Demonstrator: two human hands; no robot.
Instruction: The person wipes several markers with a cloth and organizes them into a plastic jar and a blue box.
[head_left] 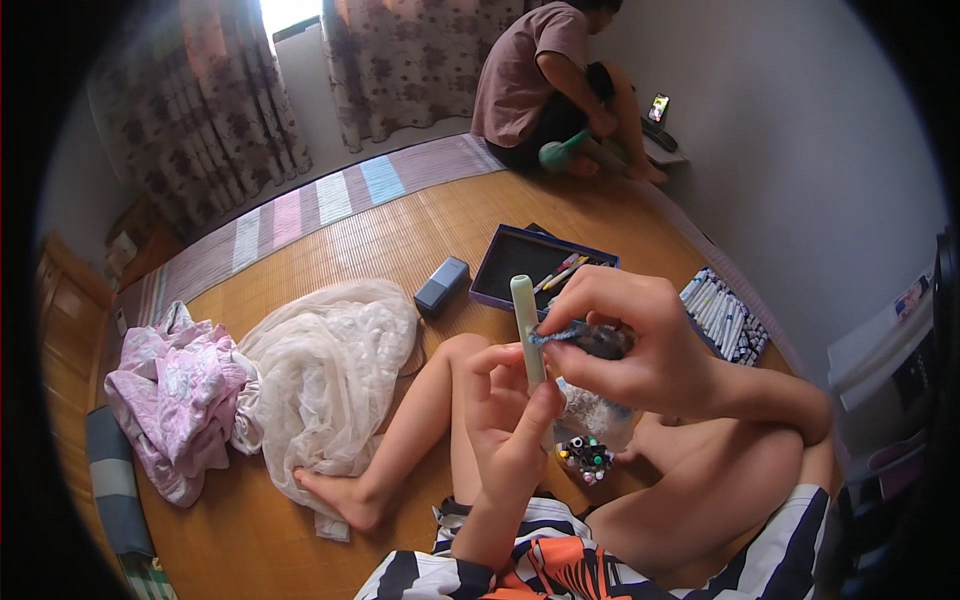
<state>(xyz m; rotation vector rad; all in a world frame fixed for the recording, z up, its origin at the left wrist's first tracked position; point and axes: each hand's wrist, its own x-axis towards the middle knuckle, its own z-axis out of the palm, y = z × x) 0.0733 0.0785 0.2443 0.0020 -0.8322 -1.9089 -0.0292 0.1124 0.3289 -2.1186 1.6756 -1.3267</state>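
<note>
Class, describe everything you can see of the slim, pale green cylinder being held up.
This slim, pale green cylinder looks like smooth plastic, with a darker round mark, perhaps an opening, at its top end. It stands nearly upright, top leaning slightly left. The bare left hand grips its lower part, partly covering it, while the right hand pinches blue-grey, cloth-like material that appears to touch its side.
</note>
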